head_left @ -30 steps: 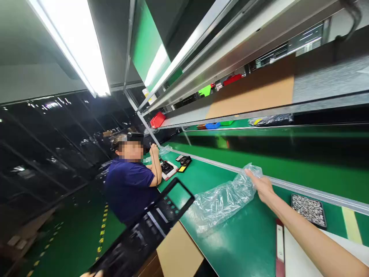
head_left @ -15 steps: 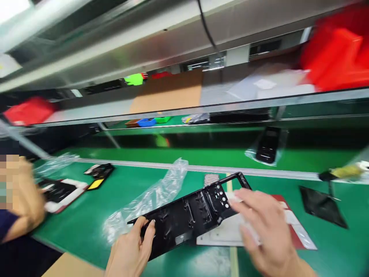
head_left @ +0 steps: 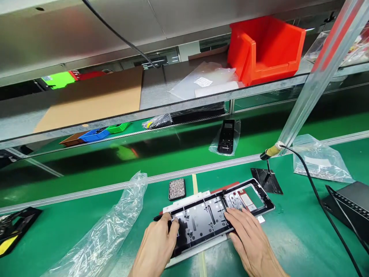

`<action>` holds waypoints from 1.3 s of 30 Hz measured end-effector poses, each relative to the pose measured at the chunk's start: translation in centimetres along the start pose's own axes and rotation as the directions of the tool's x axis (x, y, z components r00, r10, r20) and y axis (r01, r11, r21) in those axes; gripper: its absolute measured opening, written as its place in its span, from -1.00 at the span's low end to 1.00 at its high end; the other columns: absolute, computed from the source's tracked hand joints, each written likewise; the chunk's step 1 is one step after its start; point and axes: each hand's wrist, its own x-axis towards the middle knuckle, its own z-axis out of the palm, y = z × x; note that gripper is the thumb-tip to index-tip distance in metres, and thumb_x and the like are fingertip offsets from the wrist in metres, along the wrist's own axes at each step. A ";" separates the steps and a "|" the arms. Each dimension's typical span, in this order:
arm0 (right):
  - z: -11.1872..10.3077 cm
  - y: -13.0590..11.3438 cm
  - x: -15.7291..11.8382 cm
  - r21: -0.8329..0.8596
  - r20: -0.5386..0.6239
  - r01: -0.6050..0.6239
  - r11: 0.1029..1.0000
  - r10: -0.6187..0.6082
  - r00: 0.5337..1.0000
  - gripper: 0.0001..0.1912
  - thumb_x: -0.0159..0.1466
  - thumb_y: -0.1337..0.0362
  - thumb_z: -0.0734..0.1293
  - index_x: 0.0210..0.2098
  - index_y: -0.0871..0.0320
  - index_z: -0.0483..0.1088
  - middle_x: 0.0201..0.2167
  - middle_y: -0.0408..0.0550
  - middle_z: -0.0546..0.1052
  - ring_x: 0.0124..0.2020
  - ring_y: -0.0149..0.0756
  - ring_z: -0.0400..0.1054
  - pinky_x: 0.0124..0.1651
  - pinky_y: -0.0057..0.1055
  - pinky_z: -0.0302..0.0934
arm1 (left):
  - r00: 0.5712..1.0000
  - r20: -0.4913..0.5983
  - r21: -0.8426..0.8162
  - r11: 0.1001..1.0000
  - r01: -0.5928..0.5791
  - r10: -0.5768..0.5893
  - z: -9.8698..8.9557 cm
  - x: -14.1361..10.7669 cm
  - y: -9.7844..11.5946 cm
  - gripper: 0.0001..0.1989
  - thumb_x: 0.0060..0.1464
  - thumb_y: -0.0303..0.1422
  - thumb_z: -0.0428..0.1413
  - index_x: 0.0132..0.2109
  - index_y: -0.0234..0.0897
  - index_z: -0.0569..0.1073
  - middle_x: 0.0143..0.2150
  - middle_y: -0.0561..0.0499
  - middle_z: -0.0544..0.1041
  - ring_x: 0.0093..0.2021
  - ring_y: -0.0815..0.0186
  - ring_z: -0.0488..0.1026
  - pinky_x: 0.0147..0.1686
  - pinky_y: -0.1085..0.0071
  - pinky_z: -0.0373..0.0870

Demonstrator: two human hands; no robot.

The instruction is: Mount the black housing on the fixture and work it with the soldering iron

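A long black plastic housing [head_left: 198, 217], its ribbed inner side facing up and a large window near its right end, lies over a pale plate [head_left: 187, 201] on the bench. Around the housing's left end, my left hand [head_left: 158, 242] is closed, thumb on the inner side. My right hand [head_left: 248, 236] rests across the near edge right of the middle, fingertips on the inner surface and thumb at the outer edge. Beyond the housing stands a small black tray of tiny metal parts [head_left: 177, 189]. Part of a red board [head_left: 248, 194] shows through the window.
Crumpled clear plastic [head_left: 115, 219] lies left. A screwdriver-like tool with a cable [head_left: 271, 151] sits in a stand at right, near a bag of small parts [head_left: 319, 159] and a black case [head_left: 350, 207]. Overhead, a shelf carries a red bin [head_left: 268, 50] and cardboard [head_left: 100, 96].
The housing has come down from a tilted, raised position onto the pale plate. My right hand has moved onto its near edge. The view has swung right, and the person at left is out of frame.
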 end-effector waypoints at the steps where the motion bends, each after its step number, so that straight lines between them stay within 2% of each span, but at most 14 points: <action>1: 0.1 0.1 0.0 0.011 -0.001 -0.013 1.000 0.013 1.000 -0.58 0.48 0.33 0.26 0.30 0.18 0.40 0.21 0.09 0.57 0.23 -0.09 0.47 0.34 -0.06 0.35 | 1.000 0.020 -0.022 1.000 0.015 -0.014 0.1 0.2 0.2 -0.67 0.47 -0.31 -0.17 -0.04 -0.35 0.45 -0.61 0.02 0.45 -0.64 0.16 0.49 -0.48 0.42 0.28; 7: 0.8 0.4 0.1 0.010 0.033 -0.001 1.000 0.001 0.999 -0.62 0.51 0.28 0.26 0.27 0.19 0.42 0.19 0.04 0.59 0.19 -0.09 0.49 0.29 -0.07 0.34 | 0.995 0.071 -0.131 0.989 0.075 -0.066 1.0 1.0 -0.4 -0.66 0.47 -0.29 -0.17 -0.20 -0.27 0.41 -0.66 0.12 0.33 -0.70 0.25 0.43 -0.56 0.47 0.24; 14: 2.2 1.6 -0.4 0.072 0.005 0.034 0.997 -0.035 0.999 -0.57 0.51 0.24 0.24 0.32 0.18 0.39 0.20 0.01 0.59 0.19 -0.11 0.47 0.36 -0.13 0.16 | 0.991 0.073 -0.183 0.975 0.123 -0.111 0.6 1.4 0.0 -0.70 0.42 -0.28 -0.12 -0.26 -0.26 0.39 -0.68 0.12 0.30 -0.72 0.25 0.40 -0.68 0.48 0.17; 19: 3.6 2.0 -0.7 0.124 -0.002 0.016 0.992 -0.016 1.000 -0.45 0.50 0.19 0.24 0.44 0.12 0.28 0.24 0.00 0.56 0.19 -0.09 0.46 0.40 -0.12 0.10 | 0.999 -0.010 -0.141 0.989 0.044 -0.046 0.2 1.9 0.0 -0.72 0.37 -0.32 -0.08 -0.35 -0.23 0.33 -0.65 0.10 0.32 -0.70 0.30 0.35 -0.59 0.44 0.13; 23: 4.0 1.6 -0.9 0.100 0.039 0.019 0.995 -0.023 0.999 -0.41 0.51 0.11 0.21 0.47 0.14 0.24 0.28 0.01 0.53 0.21 -0.05 0.46 0.34 -0.10 0.16 | 0.998 -0.058 -0.084 0.996 -0.004 -0.001 0.3 2.2 -0.5 -0.71 0.35 -0.36 -0.08 -0.38 -0.24 0.33 -0.61 0.07 0.34 -0.65 0.31 0.34 -0.51 0.39 0.11; 28: 4.0 1.5 -1.3 0.069 0.069 0.005 0.998 -0.010 0.998 -0.42 0.54 0.06 0.18 0.46 0.15 0.25 0.29 0.01 0.52 0.23 -0.07 0.43 0.36 -0.09 0.16 | 1.000 -0.018 -0.089 0.996 0.011 -0.013 0.7 2.8 -1.2 -0.70 0.37 -0.34 -0.09 -0.35 -0.25 0.38 -0.60 0.06 0.36 -0.64 0.28 0.37 -0.49 0.38 0.13; 34: 4.5 1.7 -1.6 0.000 0.070 0.037 0.999 -0.036 0.997 -0.38 0.56 0.00 0.13 0.48 0.18 0.22 0.27 0.07 0.53 0.21 -0.01 0.45 0.32 -0.02 0.23 | 0.999 0.023 -0.120 0.992 0.050 -0.048 0.9 2.6 -1.1 -0.64 0.41 -0.13 -0.03 -0.32 -0.23 0.37 -0.63 0.10 0.33 -0.67 0.28 0.30 -0.54 0.39 0.09; 36: 5.0 2.2 -1.5 -0.021 0.032 0.088 0.996 -0.087 0.996 -0.36 0.56 0.01 0.12 0.50 0.21 0.19 0.24 0.06 0.55 0.18 -0.02 0.47 0.32 -0.06 0.22 | 0.999 -0.014 -0.106 0.994 0.035 -0.037 0.4 2.1 -1.2 -0.57 0.40 -0.05 0.00 -0.38 -0.22 0.34 -0.62 0.11 0.30 -0.63 0.31 0.24 -0.51 0.39 0.06; 39: 5.6 2.9 -1.5 -0.010 -0.042 0.161 0.987 -0.162 0.986 -0.33 0.55 0.06 0.15 0.53 0.28 0.13 0.21 0.08 0.57 0.13 -0.06 0.49 0.46 -0.11 0.05 | 0.993 -0.114 -0.092 0.996 -0.006 -0.005 -0.7 2.1 -2.0 -0.46 0.39 0.06 0.02 -0.43 -0.23 0.32 -0.61 0.15 0.21 -0.56 0.35 0.13 -0.47 0.39 0.00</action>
